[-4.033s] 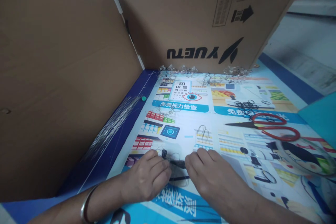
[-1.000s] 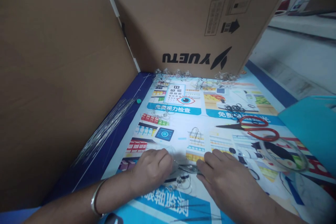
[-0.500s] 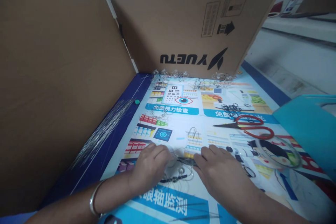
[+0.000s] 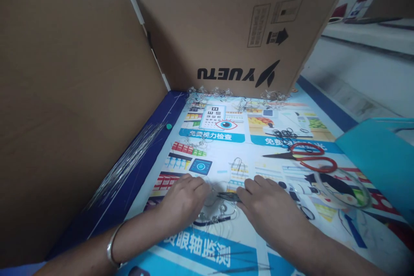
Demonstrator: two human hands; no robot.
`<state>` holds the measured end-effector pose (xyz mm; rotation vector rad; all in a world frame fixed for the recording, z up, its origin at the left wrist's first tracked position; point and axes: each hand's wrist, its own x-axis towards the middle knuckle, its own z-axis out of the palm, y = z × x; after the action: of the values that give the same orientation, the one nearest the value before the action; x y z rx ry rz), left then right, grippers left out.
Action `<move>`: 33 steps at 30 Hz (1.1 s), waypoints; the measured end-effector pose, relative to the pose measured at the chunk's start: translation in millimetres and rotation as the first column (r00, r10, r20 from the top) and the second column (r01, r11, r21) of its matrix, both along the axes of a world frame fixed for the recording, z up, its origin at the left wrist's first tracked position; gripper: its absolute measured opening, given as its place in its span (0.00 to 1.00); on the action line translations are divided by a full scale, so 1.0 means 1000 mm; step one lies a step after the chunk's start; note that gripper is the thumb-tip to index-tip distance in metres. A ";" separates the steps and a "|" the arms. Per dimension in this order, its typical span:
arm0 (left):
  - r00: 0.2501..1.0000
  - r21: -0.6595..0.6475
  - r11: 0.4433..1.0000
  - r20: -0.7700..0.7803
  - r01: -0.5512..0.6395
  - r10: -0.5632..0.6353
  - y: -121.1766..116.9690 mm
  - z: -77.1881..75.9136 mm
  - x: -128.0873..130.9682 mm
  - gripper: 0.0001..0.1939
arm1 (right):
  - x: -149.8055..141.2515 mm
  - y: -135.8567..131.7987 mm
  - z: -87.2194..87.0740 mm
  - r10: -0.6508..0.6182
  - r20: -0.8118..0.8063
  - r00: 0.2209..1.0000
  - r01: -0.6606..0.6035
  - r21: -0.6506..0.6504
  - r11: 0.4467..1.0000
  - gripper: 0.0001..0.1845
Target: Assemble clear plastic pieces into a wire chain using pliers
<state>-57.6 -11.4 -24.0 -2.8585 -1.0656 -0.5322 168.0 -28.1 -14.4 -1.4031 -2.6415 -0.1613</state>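
My right hand (image 4: 271, 207) is closed around a pair of pliers (image 4: 229, 197), whose dark jaws point left. My left hand (image 4: 186, 198) is pinched shut close to the jaw tips, on thin wire that loops between the hands. Below the jaws hang clear round beads (image 4: 222, 208) and a dark curved strip (image 4: 213, 221), tangled with fine wire ends. The fingertips of both hands are mostly hidden from view. A silver bangle (image 4: 111, 248) circles my left wrist.
Red-handled scissors (image 4: 313, 157) lie right of centre, with black rings (image 4: 284, 134) behind them. A clear round dish (image 4: 343, 187) sits to the right. Straight wires (image 4: 129, 159) lie at left. Cardboard panels (image 4: 226, 30) wall the back and left; beaded pieces (image 4: 210, 91) line the back.
The beads and dark strip have shifted slightly under the hands. My left hand has turned a little, and the pliers stay in my right hand almost where they were.
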 end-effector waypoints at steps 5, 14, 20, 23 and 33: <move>0.998 -0.067 0.996 -0.001 -0.061 0.061 0.003 0.007 -0.002 0.10 | -0.002 0.004 -0.001 0.022 0.004 1.000 -0.022 0.028 0.999 0.04; 0.979 -0.291 0.957 0.186 -0.022 0.079 0.007 0.008 -0.006 0.08 | -0.001 0.006 0.013 -0.018 -0.066 0.998 0.011 -0.114 0.993 0.02; 0.990 -0.206 0.977 0.107 -0.064 0.088 0.004 0.011 -0.007 0.09 | 0.000 0.007 0.020 -0.069 -0.009 0.998 0.063 -0.286 0.956 0.07; 0.989 -0.183 0.979 0.100 -0.085 0.105 0.003 0.011 -0.007 0.08 | 0.000 0.008 0.021 -0.069 0.011 0.998 0.069 -0.313 0.947 0.07; 0.989 0.026 0.991 0.072 -0.134 0.132 0.001 0.010 -0.006 0.08 | -0.001 0.007 0.035 -0.080 0.012 0.997 0.079 -0.375 0.924 0.09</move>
<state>-63.4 -10.1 -13.6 -2.7361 -1.2374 -0.6367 166.5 -20.6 20.5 -1.6141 -2.7144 0.3592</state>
